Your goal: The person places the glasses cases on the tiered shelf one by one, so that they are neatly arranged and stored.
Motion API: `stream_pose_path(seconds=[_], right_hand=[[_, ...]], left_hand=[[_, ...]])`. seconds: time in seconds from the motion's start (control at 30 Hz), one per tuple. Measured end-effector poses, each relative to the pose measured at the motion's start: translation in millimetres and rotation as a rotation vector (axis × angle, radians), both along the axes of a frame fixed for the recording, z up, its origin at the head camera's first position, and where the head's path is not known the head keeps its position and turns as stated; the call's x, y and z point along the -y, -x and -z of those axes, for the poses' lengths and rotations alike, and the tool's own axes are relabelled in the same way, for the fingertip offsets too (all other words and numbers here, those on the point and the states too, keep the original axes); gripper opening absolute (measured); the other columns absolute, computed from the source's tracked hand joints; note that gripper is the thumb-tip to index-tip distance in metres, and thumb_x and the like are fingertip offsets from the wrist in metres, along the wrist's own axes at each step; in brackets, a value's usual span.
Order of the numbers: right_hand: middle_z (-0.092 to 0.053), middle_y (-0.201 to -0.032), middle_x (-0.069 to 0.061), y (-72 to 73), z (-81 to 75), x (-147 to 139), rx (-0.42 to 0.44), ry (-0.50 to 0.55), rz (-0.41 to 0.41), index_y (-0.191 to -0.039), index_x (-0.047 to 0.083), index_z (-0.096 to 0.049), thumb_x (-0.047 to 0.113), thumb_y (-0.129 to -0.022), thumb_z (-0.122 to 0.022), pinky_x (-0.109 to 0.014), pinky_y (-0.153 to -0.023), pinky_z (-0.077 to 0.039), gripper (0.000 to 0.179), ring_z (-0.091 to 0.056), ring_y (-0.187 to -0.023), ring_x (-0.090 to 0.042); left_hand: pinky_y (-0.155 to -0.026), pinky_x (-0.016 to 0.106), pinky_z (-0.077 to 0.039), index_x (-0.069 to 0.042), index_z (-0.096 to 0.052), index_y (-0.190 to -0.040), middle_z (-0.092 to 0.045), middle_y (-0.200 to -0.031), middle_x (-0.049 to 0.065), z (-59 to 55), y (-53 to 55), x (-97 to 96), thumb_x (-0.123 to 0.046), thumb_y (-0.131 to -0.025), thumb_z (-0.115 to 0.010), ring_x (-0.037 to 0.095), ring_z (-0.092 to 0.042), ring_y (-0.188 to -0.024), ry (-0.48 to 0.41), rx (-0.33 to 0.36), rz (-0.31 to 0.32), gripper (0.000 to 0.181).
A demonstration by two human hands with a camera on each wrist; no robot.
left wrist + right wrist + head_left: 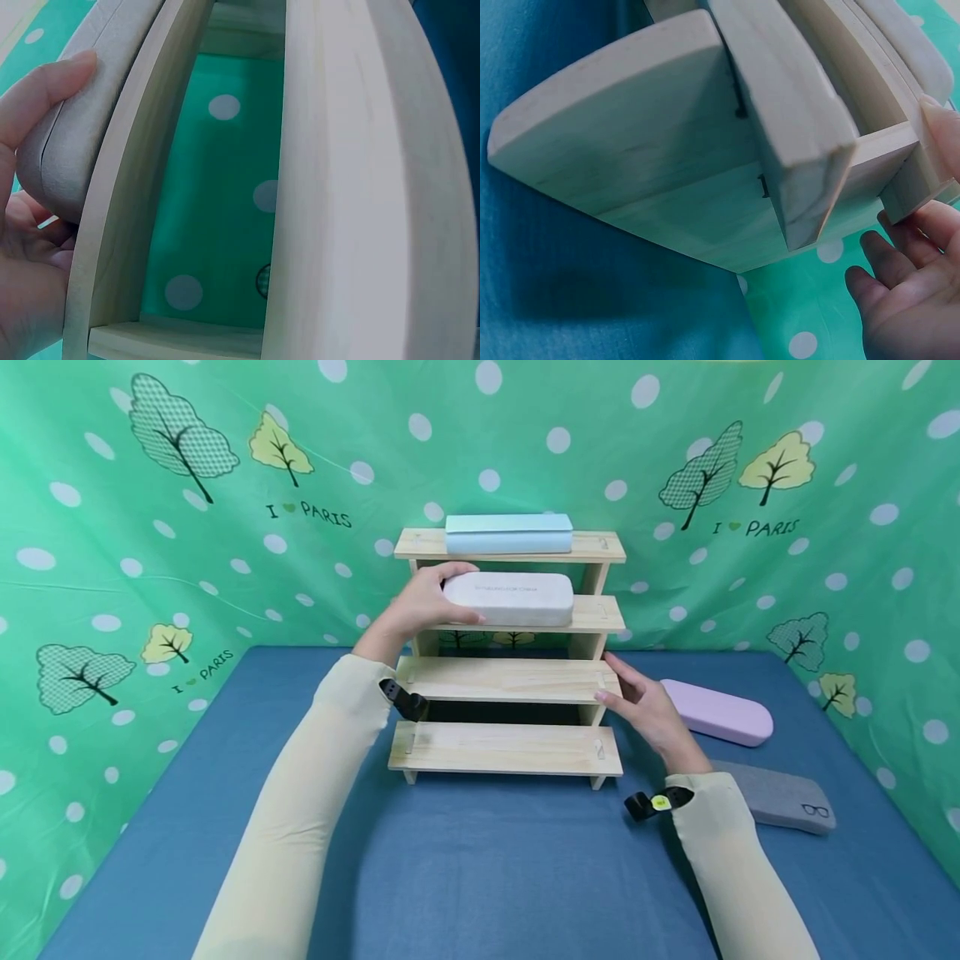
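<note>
A white glasses case (pixel 517 600) with faint lettering sits lengthwise on the second shelf from the top of a four-tier wooden stand (pixel 517 747). My left hand (pixel 429 602) grips its left end; the left wrist view shows the thumb (pixel 71 75) on the front of the case, most fingers hidden behind. My right hand (pixel 647 710) holds the right end of the third shelf down. In the right wrist view its thumb (pixel 939 124) lies against the board, with the fingers (pixel 900 262) curled underneath and to the side.
On the top shelf lies a light blue glasses case (pixel 508 535). Right of the stand, a lilac case (pixel 720 714) and a grey case (pixel 787 797) with a glasses drawing rest on the blue tablecloth (pixel 480 877). A green dotted curtain (pixel 480 443) hangs behind the stand.
</note>
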State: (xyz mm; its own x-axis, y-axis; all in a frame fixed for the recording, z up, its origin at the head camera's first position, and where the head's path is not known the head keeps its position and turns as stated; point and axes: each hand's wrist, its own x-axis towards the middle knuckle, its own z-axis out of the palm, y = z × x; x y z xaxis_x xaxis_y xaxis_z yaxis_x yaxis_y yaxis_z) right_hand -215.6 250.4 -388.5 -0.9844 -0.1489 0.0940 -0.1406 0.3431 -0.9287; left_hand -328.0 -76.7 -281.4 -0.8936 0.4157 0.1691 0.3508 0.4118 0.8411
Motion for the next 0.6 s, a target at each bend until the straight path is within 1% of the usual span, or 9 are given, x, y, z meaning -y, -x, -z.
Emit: stream_pose_path(seconds=[0.17, 0.27, 0.6], right_hand=[[-0.022, -0.155, -0.009, 0.0, 0.1, -0.7, -0.005, 0.003, 0.002, -0.150, 0.011, -0.024, 0.028, -0.090, -0.065, -0.027, -0.103, -0.035, 0.074, -0.028, -0.139, -0.028], [-0.022, -0.155, -0.009, -0.1, -0.6, -0.8, -0.011, -0.001, 0.005, -0.150, 0.010, -0.024, 0.028, -0.090, -0.065, -0.027, -0.104, -0.035, 0.074, -0.028, -0.139, -0.028], [-0.022, -0.155, -0.008, 0.8, -0.2, -0.6, -0.011, -0.013, 0.005, -0.150, 0.013, -0.024, 0.029, -0.090, -0.065, -0.028, -0.104, -0.034, 0.074, -0.028, -0.139, -0.028]], left_hand=[[-0.086, 0.035, -0.045, -0.008, -0.053, -0.130, -0.056, -0.120, 0.008, 0.3, 0.2, -1.8, -0.013, -0.068, -0.083, 0.022, -0.051, -0.103, -0.005, 0.006, 0.013, 0.069], [-0.085, 0.034, -0.045, -0.009, -0.053, -0.130, -0.056, -0.119, 0.008, 0.3, 0.0, -2.5, -0.014, -0.068, -0.083, 0.021, -0.051, -0.103, -0.004, 0.007, 0.011, 0.069], [-0.087, 0.036, -0.045, -0.009, -0.049, -0.135, -0.055, -0.122, 0.009, 0.1, -1.7, -1.7, -0.018, -0.072, -0.081, 0.022, -0.050, -0.105, 0.043, 0.015, 0.023, 0.071]])
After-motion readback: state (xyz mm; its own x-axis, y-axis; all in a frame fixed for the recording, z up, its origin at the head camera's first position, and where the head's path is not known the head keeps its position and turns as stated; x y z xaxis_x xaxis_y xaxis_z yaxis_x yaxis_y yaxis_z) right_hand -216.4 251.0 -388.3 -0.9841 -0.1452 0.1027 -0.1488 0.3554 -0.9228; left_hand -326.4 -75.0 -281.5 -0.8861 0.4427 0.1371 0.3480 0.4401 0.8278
